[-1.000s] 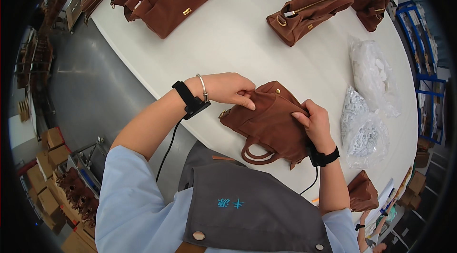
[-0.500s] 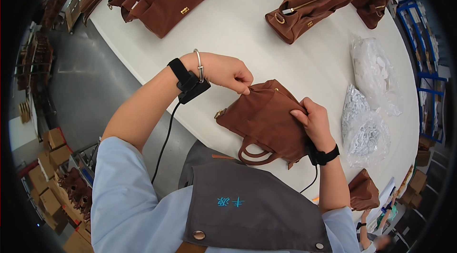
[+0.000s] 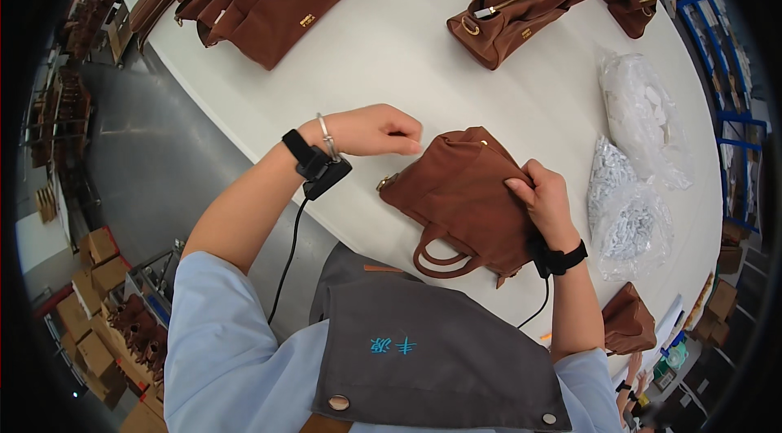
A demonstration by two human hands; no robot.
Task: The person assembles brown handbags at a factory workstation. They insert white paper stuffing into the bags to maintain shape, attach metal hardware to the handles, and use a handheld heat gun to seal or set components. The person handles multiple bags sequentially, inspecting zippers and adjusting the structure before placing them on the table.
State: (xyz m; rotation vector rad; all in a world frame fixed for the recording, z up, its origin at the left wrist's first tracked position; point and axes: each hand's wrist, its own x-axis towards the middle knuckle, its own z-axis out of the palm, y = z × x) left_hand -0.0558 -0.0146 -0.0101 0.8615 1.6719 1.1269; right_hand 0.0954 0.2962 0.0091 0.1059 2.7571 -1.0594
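Note:
A brown handbag [image 3: 468, 197] lies tilted on the white table in front of me, its handles toward my apron. My right hand [image 3: 542, 193] is closed on the bag's right side, thumb on the upper face and fingers around the edge. Just off the bag's upper left corner, my left hand [image 3: 379, 130] is closed with fingers curled and thumb pressed in. Whether anything small is between those fingertips is hidden. A gold-coloured metal fitting [image 3: 383, 184] shows at the bag's left end.
Large brown bags [image 3: 285, 5] stand at the far left of the white table [image 3: 391, 50]. Another brown handbag [image 3: 521, 13] sits at the far right. Clear plastic bags of small white pieces [image 3: 627, 225] lie at right. A co-worker's hands [image 3: 631, 376] show at lower right.
My left hand has come away from the handbag's upper edge and moved slightly left. My right hand keeps its hold; the bag has shifted a little to the right.

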